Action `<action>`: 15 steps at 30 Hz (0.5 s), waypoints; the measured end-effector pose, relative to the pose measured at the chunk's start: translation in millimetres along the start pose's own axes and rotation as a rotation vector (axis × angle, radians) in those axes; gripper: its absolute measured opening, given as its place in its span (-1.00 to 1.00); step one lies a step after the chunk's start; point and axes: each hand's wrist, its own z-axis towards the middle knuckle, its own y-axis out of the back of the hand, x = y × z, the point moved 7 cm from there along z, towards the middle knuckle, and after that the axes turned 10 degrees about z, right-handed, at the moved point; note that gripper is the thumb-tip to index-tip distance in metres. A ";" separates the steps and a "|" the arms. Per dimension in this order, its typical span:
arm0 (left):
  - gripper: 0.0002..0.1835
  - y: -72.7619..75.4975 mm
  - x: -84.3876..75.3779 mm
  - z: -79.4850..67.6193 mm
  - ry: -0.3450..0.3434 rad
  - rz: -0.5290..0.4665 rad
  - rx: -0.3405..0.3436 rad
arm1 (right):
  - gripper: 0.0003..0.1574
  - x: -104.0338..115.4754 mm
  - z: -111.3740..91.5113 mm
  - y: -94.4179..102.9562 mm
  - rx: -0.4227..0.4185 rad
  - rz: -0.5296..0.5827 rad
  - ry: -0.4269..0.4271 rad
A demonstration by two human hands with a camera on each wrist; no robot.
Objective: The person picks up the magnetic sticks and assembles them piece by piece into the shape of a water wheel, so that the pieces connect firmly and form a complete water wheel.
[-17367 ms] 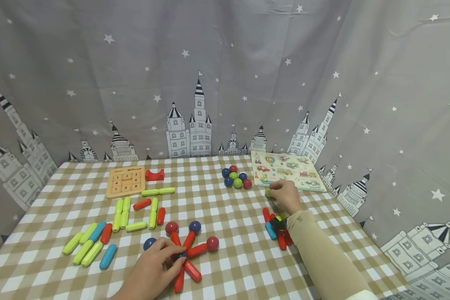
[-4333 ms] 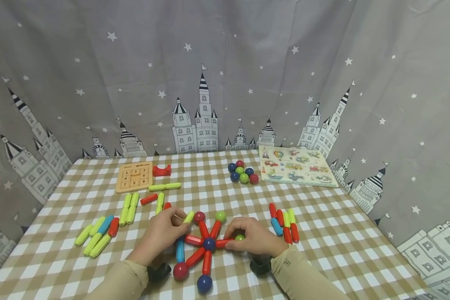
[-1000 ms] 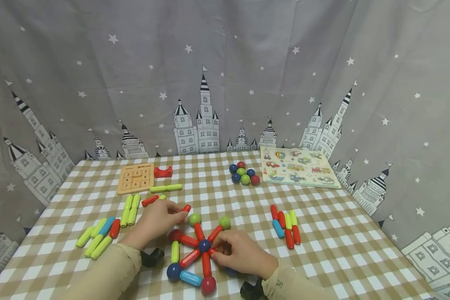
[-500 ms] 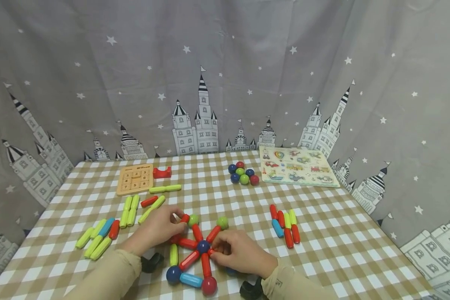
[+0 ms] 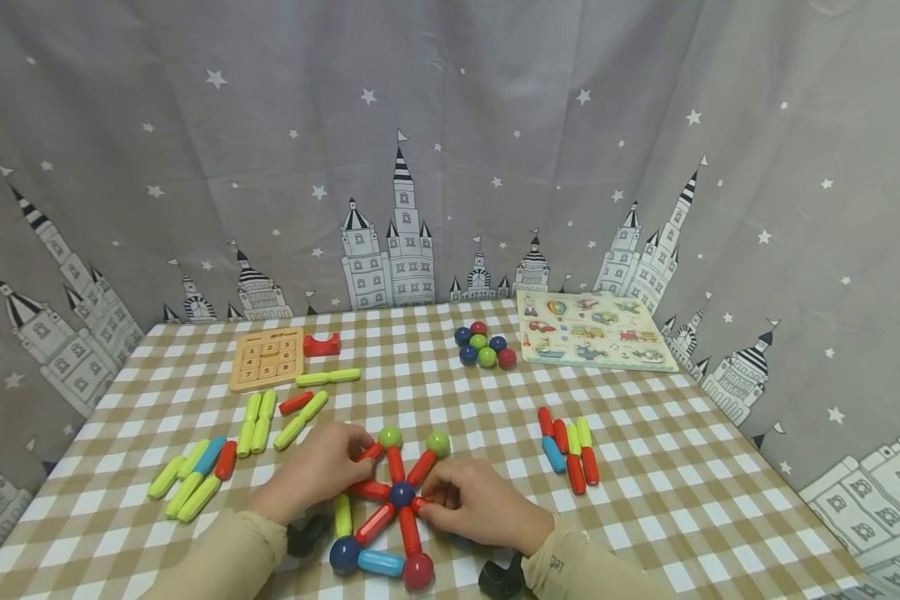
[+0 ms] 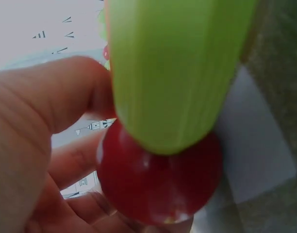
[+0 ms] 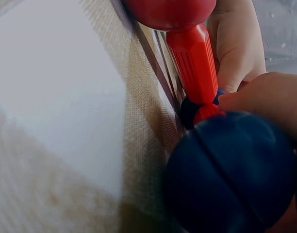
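Note:
A wheel of magnetic rods and balls lies on the table, with red rods radiating from a blue centre ball. My left hand pinches a short red rod beside a green ball; a red ball and a yellow-green rod show close in the left wrist view. My right hand pinches the red spoke on the hub's right side; its outer blue ball is mostly hidden from the head view. A light-blue rod joins a blue ball and red ball.
Loose rods lie at left, more rods at right. Several balls cluster at the back, near a picture puzzle board. A wooden number puzzle and a red cradle-shaped piece stand at back left.
Since 4.3 s ago the wheel has turned, with light-blue and yellow-green rods now along its rim. In the last second my left hand lowered the short red rod beside the green ball.

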 end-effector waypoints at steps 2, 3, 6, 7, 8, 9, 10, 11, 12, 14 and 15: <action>-0.69 0.6 0.8 -2.4 -0.004 -0.009 -0.012 | -0.89 1.4 0.1 -0.1 0.009 0.002 0.003; -0.69 0.7 1.5 -3.9 -0.006 -0.013 -0.021 | -0.88 1.7 0.1 -0.2 0.014 0.001 0.003; -0.71 1.4 5.2 -10.4 -0.008 -0.026 -0.047 | -0.85 2.5 0.1 -1.2 0.034 -0.010 0.009; -0.71 1.3 7.2 -13.5 0.000 -0.028 -0.054 | -0.84 2.2 0.1 -1.5 0.038 -0.018 0.005; -0.71 1.1 9.4 -17.1 0.012 -0.031 -0.059 | -0.84 1.8 0.3 -1.7 0.039 -0.030 0.004; -0.72 0.9 11.7 -21.2 0.029 -0.035 -0.065 | -0.84 1.2 0.3 -1.6 0.036 -0.047 0.002; -0.71 0.9 13.3 -25.7 0.040 -0.039 -0.072 | -0.85 0.3 0.4 -1.3 0.032 -0.057 -0.006; -0.71 0.7 15.0 -30.7 0.054 -0.043 -0.081 | -0.85 -0.7 0.2 -0.5 0.023 -0.072 -0.015; -0.70 0.0 16.8 -35.8 0.071 -0.051 -0.086 | -0.85 -1.2 -0.1 0.9 0.012 -0.085 -0.019; -0.67 -0.9 20.1 -46.0 0.102 -0.065 -0.091 | -0.85 -2.3 -0.6 4.5 -0.018 -0.112 -0.022; -0.66 -0.1 22.0 -49.9 0.113 -0.070 -0.090 | -0.85 -3.0 -0.9 6.3 -0.031 -0.120 -0.024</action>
